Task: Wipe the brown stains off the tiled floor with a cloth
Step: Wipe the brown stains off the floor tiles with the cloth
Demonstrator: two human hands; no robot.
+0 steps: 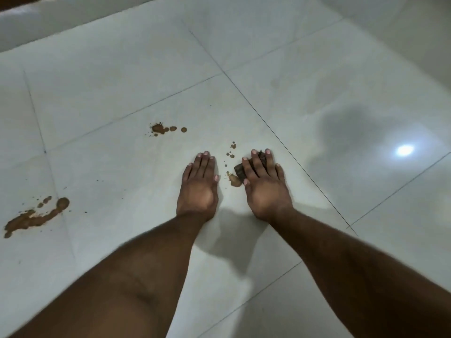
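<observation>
My right hand lies flat on a dark brown cloth, pressing it onto the white tiled floor; most of the cloth is hidden under the palm and fingers. A brown stain touches the cloth's left edge, with small drops just above it. My left hand rests flat on the tile, fingers together, holding nothing, left of those drops. A splatter sits further up and left. A long brown smear lies at the far left.
Grout lines cross the glossy tiles diagonally. A bright light reflection and a dark shadow show on the floor at the right. A wall base runs along the top left.
</observation>
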